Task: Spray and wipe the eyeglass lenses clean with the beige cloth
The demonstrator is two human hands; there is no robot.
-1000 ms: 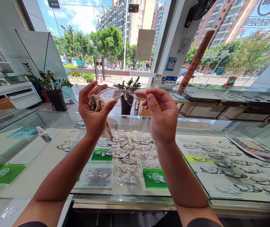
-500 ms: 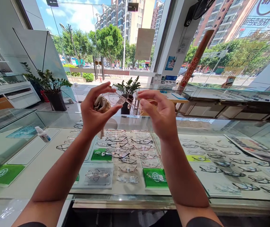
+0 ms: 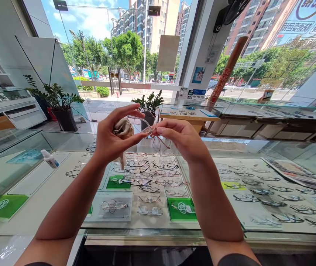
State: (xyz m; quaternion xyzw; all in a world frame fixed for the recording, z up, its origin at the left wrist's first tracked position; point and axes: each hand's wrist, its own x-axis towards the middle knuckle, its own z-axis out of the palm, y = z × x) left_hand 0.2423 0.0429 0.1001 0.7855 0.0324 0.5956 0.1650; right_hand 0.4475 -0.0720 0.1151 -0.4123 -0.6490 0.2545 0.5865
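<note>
A pair of thin-rimmed eyeglasses (image 3: 162, 145) is held up in the air above the display counter. My left hand (image 3: 116, 135) grips one lens side between thumb and forefinger, and a crumpled beige cloth (image 3: 123, 128) is tucked in its palm, with an end hanging below. The fingertips of my right hand (image 3: 184, 138) pinch the frame near its middle, close to my left thumb. The second lens hangs lower, tilted, between the hands. Exactly which part the right fingers pinch is partly hidden.
Below lies a glass display counter (image 3: 147, 232) with rows of eyeglasses (image 3: 149, 210) inside. A white spray bottle (image 3: 50, 159) stands at left. Green cards (image 3: 178, 214) lie among the frames. Potted plants (image 3: 66, 114) and a wooden table (image 3: 196, 120) stand beyond.
My right hand has moved left and slightly down, and now pinches the eyeglasses beside my left thumb. The eyeglasses have tilted, one lens dropping lower. My left hand has shifted slightly right.
</note>
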